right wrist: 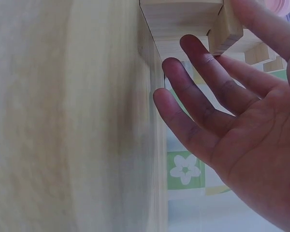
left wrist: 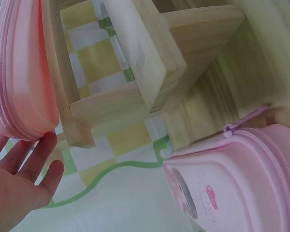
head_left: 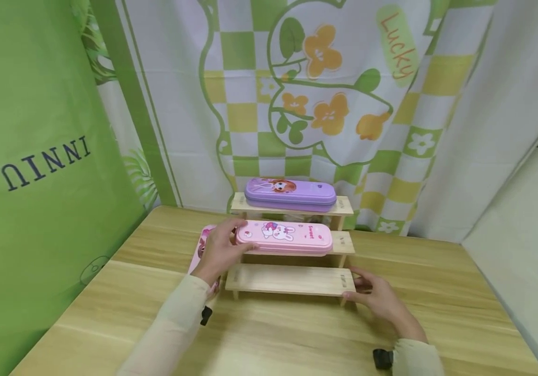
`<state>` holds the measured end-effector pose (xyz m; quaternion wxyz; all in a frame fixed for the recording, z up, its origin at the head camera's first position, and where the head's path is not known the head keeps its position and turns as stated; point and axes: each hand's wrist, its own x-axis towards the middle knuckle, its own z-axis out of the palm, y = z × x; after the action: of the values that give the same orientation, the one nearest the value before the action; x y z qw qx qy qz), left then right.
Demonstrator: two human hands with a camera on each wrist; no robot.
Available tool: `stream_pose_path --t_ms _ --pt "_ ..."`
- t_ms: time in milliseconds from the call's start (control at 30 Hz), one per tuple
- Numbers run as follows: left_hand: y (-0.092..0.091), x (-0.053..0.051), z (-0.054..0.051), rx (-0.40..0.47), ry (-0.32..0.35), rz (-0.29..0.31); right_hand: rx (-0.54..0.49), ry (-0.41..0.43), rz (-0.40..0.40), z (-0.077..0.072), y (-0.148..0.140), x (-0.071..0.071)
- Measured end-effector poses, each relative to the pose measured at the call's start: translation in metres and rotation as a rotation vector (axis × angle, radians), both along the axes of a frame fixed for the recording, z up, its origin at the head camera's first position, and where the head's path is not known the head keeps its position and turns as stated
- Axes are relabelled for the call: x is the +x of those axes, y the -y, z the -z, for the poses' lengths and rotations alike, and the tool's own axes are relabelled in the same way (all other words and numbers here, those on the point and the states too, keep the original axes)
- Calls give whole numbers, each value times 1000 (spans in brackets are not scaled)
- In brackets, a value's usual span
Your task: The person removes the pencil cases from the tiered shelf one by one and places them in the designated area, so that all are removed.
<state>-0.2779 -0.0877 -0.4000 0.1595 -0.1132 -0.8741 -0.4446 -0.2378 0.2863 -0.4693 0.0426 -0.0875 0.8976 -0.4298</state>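
A pink pencil case (head_left: 283, 237) with a white rabbit picture sits on the middle step of a three-step wooden display rack (head_left: 292, 278). My left hand (head_left: 222, 245) holds its left end, thumb along the front and fingers behind. In the left wrist view the zipped side of this pink case (left wrist: 26, 72) shows beside the fingertips. At the lowest step's right end, my right hand (head_left: 382, 297) pinches the board between thumb and index finger. The right wrist view shows the board end (right wrist: 225, 29) there, with the other fingers spread off it.
On the top step lies a purple pencil case (head_left: 290, 194) with a cartoon girl. Another pink case (head_left: 197, 253) is on the table left of the rack, partly behind my left hand; its zip (left wrist: 246, 121) shows closer up. A patterned curtain (head_left: 335, 104) hangs behind the table (head_left: 269, 334).
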Motion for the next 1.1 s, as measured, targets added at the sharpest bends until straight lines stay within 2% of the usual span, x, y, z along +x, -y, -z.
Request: stream_pose_path --t_ms 333,700,900,1100 --pt "10 18 -3 22 -18 -47 26 -24 -24 -3 0 -1" --pt "19 35 -7 -4 -178 -74 60 -30 -34 -5 0 -1" --pt "27 45 -8 -4 -219 -70 63 -37 -30 -4 0 -1" --pt "41 58 -8 35 -245 -74 69 -31 -25 -4 1 -2"
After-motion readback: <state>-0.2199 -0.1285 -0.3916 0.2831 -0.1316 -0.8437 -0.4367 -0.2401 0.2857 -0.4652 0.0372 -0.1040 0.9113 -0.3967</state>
